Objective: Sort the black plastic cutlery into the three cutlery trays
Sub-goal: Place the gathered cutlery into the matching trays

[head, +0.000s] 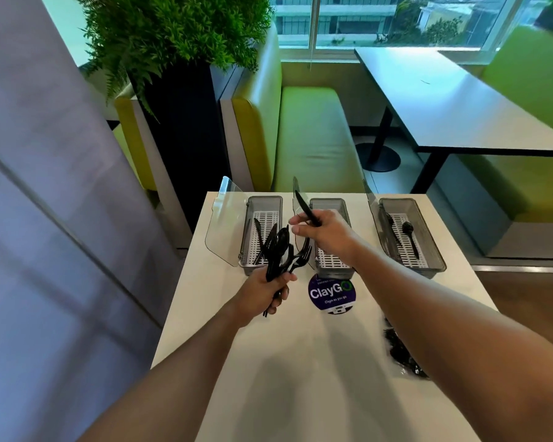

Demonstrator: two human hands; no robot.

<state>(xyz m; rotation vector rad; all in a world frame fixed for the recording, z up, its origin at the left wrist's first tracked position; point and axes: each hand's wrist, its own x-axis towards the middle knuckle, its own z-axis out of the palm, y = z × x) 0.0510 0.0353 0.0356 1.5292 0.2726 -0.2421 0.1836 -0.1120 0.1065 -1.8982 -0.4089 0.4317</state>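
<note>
Left hand (270, 290) closed in a fist around a bundle of black plastic cutlery (281, 250), handles gripped low, forks, spoons and knives fanning upward over the near end of the left tray (264, 234). Right hand (324, 232) pinched narrow on a single black knife (305, 207), thumb and fingers around the handle, blade angled up and to the left, held above the middle tray (331, 237). Three trays in a row on a white table (300, 362), each a smoky grey translucent box with a white slotted insert and a clear hinged lid standing open on its left side. In the left tray, a few black pieces already lying lengthwise. In the right tray (409, 236), a black spoon (410, 236) flat on the insert, well apart from both hands. Beside the right forearm, a clear bag of more black cutlery (399, 349), partly hidden. Between the hands and nearer, a round dark sticker (331, 293) reading "ClayGo" on the smooth tabletop.
</note>
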